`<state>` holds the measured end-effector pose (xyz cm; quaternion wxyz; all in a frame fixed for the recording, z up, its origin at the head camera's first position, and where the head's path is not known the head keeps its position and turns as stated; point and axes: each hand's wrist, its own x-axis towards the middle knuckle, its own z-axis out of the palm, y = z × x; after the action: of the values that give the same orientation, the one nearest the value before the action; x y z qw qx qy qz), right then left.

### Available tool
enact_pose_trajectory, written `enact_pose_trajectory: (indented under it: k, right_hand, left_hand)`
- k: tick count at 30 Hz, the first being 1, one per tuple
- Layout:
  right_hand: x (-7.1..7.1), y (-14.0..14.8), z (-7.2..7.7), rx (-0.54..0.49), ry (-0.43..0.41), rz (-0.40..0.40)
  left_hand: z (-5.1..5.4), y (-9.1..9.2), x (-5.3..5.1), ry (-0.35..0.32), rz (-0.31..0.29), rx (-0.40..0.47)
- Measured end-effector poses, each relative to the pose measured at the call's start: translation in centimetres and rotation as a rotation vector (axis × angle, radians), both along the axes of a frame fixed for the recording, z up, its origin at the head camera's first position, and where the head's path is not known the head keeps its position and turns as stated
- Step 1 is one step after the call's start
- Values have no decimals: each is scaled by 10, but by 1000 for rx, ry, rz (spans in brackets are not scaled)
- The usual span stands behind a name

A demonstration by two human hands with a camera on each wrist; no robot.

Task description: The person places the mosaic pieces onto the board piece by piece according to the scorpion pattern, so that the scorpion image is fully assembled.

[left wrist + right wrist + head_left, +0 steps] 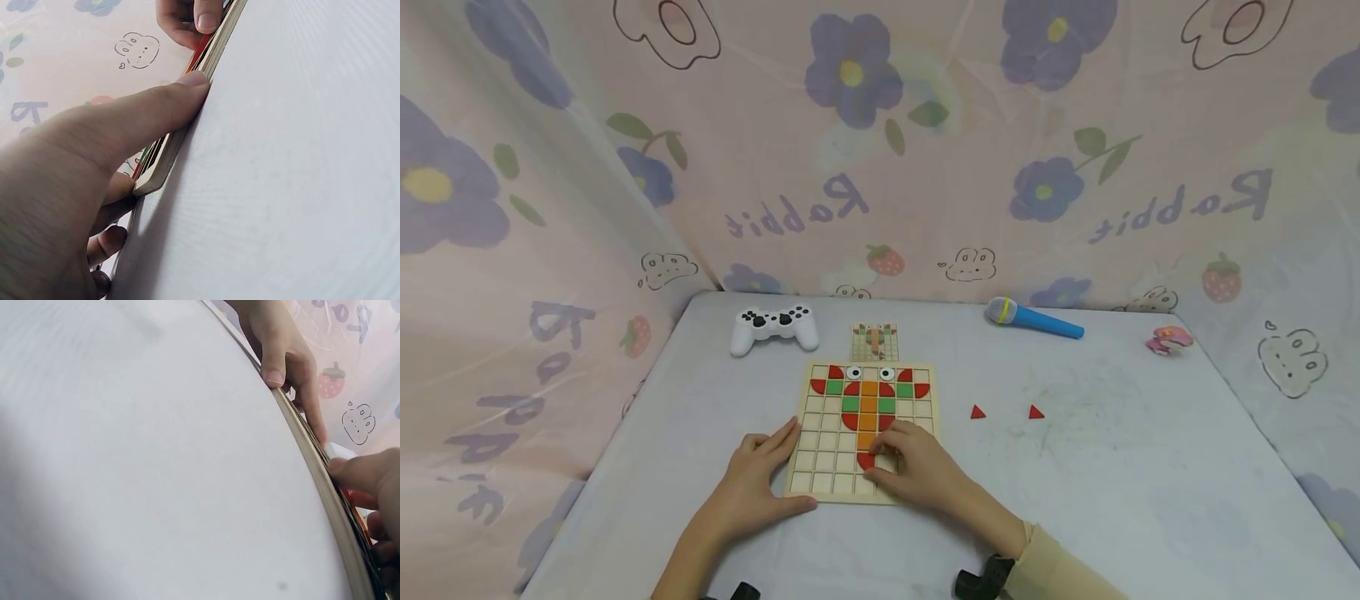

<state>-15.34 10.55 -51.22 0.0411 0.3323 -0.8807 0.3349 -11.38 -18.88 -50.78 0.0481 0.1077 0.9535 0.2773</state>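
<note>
In the head view a wooden grid board (808,461) lies on the table with red, green and orange pieces and two eye pieces in its cells. My left hand (754,475) rests at the board's near left corner, thumb along the near edge and index finger along the left side. Over the lower middle, my right hand (917,467) pinches a red quarter-circle piece (866,461) between thumb and index finger, below the orange square pieces (868,422). The right wrist view shows the right thumb (359,474) at the board's edge, with the piece partly hidden.
Two red triangle pieces (977,412) lie right of the board. A small pattern card (875,342) touches its far side. Farther back are a white game controller (774,329), a blue toy microphone (1037,318) and a pink item (1169,339). A patterned curtain surrounds the table.
</note>
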Motion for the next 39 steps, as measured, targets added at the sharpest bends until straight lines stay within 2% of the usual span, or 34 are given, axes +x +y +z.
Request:
enact_pose_trajectory:
  k: [11, 18, 21, 24, 28, 32, 35, 39]
  right_hand:
    - [0, -1, 3, -32, -69, -12]
    - [-2, 7, 12, -38, -131, -71]
    - [-6, 20, 20, -47, -136, -120]
    - [-12, 40, 24, -37, -100, -176]
    - [-20, 71, 25, 9, -65, -276]
    - [-25, 104, 25, 52, -79, -364]
    - [-28, 124, 24, 96, -104, -397]
    - [-30, 141, 19, 129, -130, -384]
  left_hand:
    - [-1, -1, 0, 14, -10, 2]
    - [-1, -1, -1, 1, -13, 10]
    - [0, 1, 0, -19, -6, 14]
    - [3, 1, 1, -40, 7, 16]
    - [3, 1, 1, -50, 11, 16]
    - [2, 0, 1, -41, 1, 9]
    - [1, -1, 0, -36, -2, 2]
    - [2, -2, -2, -46, -2, 5]
